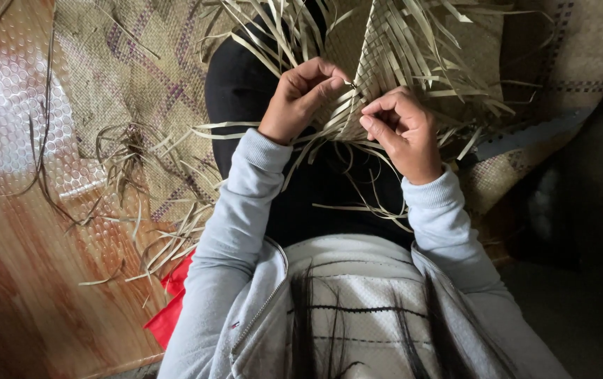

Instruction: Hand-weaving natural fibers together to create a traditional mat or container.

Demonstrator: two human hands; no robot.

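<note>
Both hands' fingers (329,78) pinched shut on woven mat's (392,49) strips (347,112)

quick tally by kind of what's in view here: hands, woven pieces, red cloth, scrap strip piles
Hands: 2, left hand and right hand, each pinching strips of the woven piece
Half-woven tan straw-strip piece: 1
Patterned woven floor mat: 1
Red cloth: 1
Pile of loose dry straw strips: 1
Total: 6
</note>
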